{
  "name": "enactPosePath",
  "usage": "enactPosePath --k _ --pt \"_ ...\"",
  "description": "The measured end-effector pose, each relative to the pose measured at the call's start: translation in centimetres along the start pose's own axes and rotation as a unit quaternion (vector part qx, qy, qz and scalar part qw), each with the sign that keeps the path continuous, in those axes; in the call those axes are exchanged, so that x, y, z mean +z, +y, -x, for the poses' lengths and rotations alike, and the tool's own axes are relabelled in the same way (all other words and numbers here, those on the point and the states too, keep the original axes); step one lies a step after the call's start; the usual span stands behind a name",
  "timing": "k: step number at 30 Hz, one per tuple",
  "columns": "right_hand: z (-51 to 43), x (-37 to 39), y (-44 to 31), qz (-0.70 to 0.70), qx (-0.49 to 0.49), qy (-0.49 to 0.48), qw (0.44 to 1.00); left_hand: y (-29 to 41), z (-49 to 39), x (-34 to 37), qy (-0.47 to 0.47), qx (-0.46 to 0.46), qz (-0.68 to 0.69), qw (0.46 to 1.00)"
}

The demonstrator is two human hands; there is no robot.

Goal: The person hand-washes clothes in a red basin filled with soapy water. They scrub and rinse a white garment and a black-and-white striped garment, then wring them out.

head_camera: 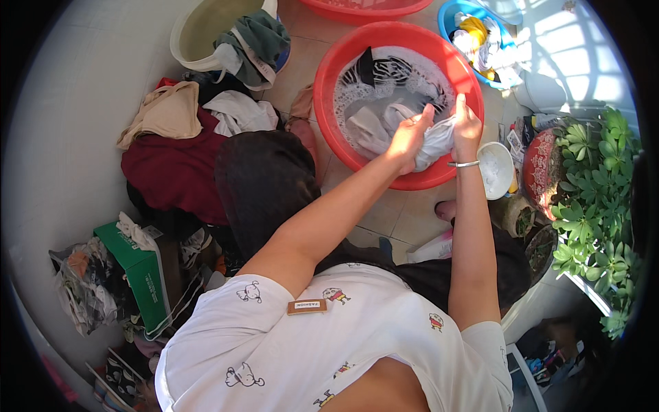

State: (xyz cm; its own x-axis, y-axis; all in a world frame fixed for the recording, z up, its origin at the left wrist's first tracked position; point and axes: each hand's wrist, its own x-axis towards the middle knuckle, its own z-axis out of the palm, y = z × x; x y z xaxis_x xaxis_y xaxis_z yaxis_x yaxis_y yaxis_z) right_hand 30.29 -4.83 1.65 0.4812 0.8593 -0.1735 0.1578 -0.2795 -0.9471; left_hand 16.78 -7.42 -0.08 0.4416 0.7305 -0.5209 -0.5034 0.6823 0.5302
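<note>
My left hand and my right hand grip a bunched wet white cloth between them, at the near right side of a red plastic basin. Part of the cloth hangs against the basin's inner wall. More pale wet fabric trails in the cloudy, sudsy water to the left of my hands. A black-and-white striped garment floats at the basin's far side. On my right wrist is a silver bangle.
At left lie heaped clothes and a green cardboard box. A green garment drapes over a water-filled bucket. A blue basin of laundry, a white bowl with white contents and a leafy potted plant stand at right.
</note>
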Motion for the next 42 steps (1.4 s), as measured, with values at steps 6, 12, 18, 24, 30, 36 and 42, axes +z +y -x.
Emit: enactPosePath --k 6,12,18,24,30,36,42 --pt "-2.4 -2.6 0.5 -0.211 0.175 -0.238 0.932 2.0 0.2 -1.0 -0.056 0.04 -0.181 0.981" --pt "2.4 -3.4 4.0 -0.03 0.072 -0.363 0.929 1.0 -1.9 -1.8 -0.031 0.214 -0.065 0.974" --pt "7.0 -0.8 6.6 0.031 -0.034 -0.129 0.991 0.2 -5.4 -5.0 0.085 0.102 0.254 0.958" --pt "10.2 6.4 0.9 0.25 -0.305 -0.013 0.919 -2.8 -7.8 -11.3 -0.244 0.123 0.26 0.926" --pt "3.4 4.1 0.0 0.303 -0.18 -0.014 0.936 -0.9 -4.1 -2.0 0.084 -0.014 0.241 0.967" --pt "2.7 4.3 0.5 0.232 -0.104 0.055 0.966 -1.3 -2.6 -0.4 0.098 -0.019 0.266 0.959" --pt "8.8 5.1 0.6 0.156 -0.204 0.036 0.966 -1.1 -5.6 -5.8 -0.207 -0.057 0.295 0.931"
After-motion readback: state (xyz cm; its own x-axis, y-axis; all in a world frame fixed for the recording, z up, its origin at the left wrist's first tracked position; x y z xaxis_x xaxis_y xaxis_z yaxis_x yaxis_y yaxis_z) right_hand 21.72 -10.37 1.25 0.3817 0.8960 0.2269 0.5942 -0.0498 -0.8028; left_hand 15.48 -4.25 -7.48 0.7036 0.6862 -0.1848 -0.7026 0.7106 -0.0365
